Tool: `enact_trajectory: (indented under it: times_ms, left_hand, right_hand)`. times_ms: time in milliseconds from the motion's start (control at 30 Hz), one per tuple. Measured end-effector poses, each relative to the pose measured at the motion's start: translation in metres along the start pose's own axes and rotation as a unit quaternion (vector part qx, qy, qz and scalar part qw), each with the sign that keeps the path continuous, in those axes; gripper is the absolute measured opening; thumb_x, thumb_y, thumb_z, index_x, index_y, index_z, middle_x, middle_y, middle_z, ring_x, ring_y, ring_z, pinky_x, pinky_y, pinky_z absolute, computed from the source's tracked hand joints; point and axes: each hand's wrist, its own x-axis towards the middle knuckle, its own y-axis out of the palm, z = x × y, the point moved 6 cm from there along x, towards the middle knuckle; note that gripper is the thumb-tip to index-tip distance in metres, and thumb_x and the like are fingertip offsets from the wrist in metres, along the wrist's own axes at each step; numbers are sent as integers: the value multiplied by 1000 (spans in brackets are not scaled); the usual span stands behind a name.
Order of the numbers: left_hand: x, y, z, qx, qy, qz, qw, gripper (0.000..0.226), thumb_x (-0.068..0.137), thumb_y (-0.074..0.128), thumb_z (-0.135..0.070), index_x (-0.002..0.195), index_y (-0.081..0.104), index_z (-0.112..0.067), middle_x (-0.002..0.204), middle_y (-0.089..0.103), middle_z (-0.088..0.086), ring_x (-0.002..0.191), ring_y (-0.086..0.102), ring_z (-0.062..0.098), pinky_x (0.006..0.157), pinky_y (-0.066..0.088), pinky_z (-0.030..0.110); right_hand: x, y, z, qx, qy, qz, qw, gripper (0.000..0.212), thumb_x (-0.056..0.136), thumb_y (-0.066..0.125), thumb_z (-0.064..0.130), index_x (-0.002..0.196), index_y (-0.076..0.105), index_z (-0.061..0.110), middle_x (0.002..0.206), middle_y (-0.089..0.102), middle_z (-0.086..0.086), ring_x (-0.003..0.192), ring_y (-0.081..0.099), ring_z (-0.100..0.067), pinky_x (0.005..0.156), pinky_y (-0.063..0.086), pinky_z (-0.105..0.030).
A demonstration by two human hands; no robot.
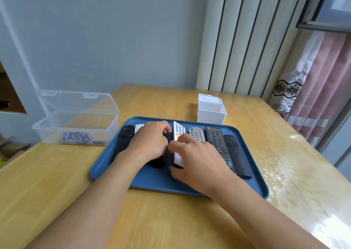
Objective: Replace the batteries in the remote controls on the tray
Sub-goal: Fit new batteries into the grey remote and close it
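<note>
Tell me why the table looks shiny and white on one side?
In the head view, window light glares off the glossy wooden table at the right; the forearms at the bottom are slightly motion-blurred; the wide lens bends the wall slats and the blue tray.

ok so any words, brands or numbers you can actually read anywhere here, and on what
None can be read as it stands.
Purple batteries in the clear box: label print, too small and blurred.
White remote: button marks and print near its lower end, blurred.
Grey remote and long black remote: key legends too small.
Small white box: no print visible.
</note>
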Motion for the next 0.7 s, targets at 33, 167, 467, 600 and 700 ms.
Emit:
enact_trajectory:
  times_ms: [33,167,467,600,700]
  left_hand:
    - [0,0,0,0,-1,0,1000,45,85,44,-1,113,67,-26,116,64,-3,109,60,22,93,52,44]
    - [0,1,3,-13,-6,-7,1000,46,84,40,-1,113,65,-28,116,65,-6,110,60,20,95,52,44]
    - [0,-6,-1,-75,6,-77,994,35,93,38,-1,103,63,-23,106,68,-4,103,63,19,90,53,40]
    - [-5,-19,-7,-502,-83,-121,852,21,103,46,-21,90,59,-10,94,72,14,89,70,36,74,59,41]
    - [-16,-10,-32,-695,-116,133,697,63,98,43,-53,122,63,1,117,70,25,92,72,36,68,62,38]
  right_hand:
    - [0,-2,-1,8,20,-9,1000,28,85,61,36,109,56,25,104,56,-1,75,59,-34,66,50,-38]
    - [0,-18,-17,57,114,-110,986,8,82,57,17,91,58,18,80,60,-4,71,55,-32,64,47,-39]
    - [-26,-58,-114,370,326,-344,799,13,78,68,14,78,78,23,70,74,14,67,65,3,71,53,-24]
    - [-20,-57,-133,514,274,-327,744,25,90,58,2,88,77,19,90,78,0,85,70,-12,87,56,-36]
    - [-13,-57,-127,571,215,-261,748,29,95,50,-3,93,74,14,97,77,-10,85,68,-17,82,54,-37]
